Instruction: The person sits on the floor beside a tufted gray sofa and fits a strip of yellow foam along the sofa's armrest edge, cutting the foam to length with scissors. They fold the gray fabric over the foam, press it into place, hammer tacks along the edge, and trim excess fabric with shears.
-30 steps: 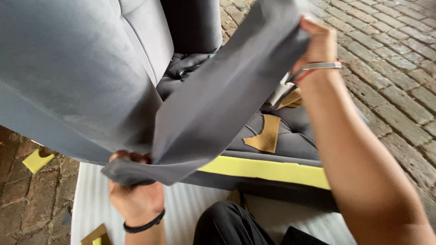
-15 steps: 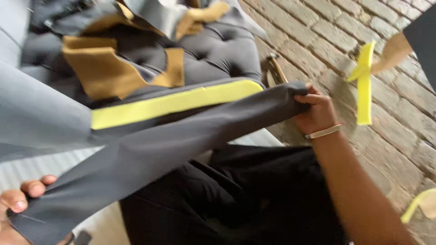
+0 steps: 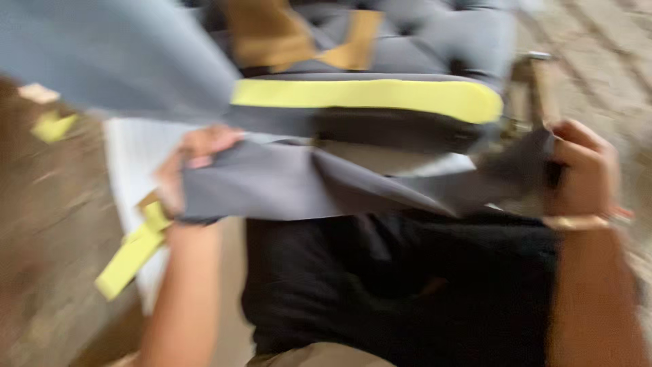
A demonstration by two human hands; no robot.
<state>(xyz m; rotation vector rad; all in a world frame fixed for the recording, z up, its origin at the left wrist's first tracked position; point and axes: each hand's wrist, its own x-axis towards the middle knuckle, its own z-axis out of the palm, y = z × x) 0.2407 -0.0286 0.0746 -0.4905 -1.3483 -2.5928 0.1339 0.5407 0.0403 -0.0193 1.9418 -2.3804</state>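
Note:
A strip of grey fabric (image 3: 305, 187) is stretched level between my two hands, just in front of a grey tufted sofa (image 3: 435, 41). My left hand (image 3: 187, 166) grips its left end. My right hand (image 3: 584, 170), with a metal bangle at the wrist, is closed on its bunched right end. Behind the fabric runs the sofa's front edge, where a yellow foam strip (image 3: 367, 98) shows. The picture is blurred by motion.
Tan pieces of foam or paper (image 3: 272, 37) lie on the sofa seat. A white sheet (image 3: 136, 163) covers the brick floor (image 3: 41, 224) at left, with yellow foam scraps (image 3: 129, 258) on it. My black-clothed legs (image 3: 407, 285) fill the foreground.
The fabric came down from a raised slant to a level stretch in front of me. My right hand dropped from high right to waist height; the view swung down and left.

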